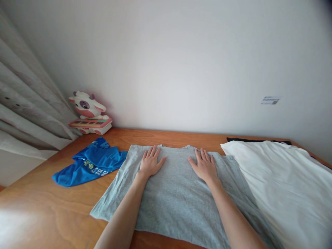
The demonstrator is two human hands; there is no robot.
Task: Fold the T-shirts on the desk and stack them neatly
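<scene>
A grey T-shirt (pixel 178 193) lies spread on the wooden table, its neckline at the far edge between my hands. My left hand (pixel 150 162) rests flat on its upper left part, palm down with the fingers apart. On the upper right part, my right hand (pixel 204 166) presses flat in the same way, fingers spread. Neither hand grips the cloth. Some soft creases run through the fabric, and the shirt's right side meets a white garment (pixel 282 183).
Left of the shirt lies a crumpled blue printed garment (pixel 90 160). A toy cow with a keyboard (pixel 90 114) stands in the back left corner by the curtain (pixel 28 93). Black cloth (pixel 233 139) shows behind the white garment. A wall rises behind the wooden table (pixel 64 214).
</scene>
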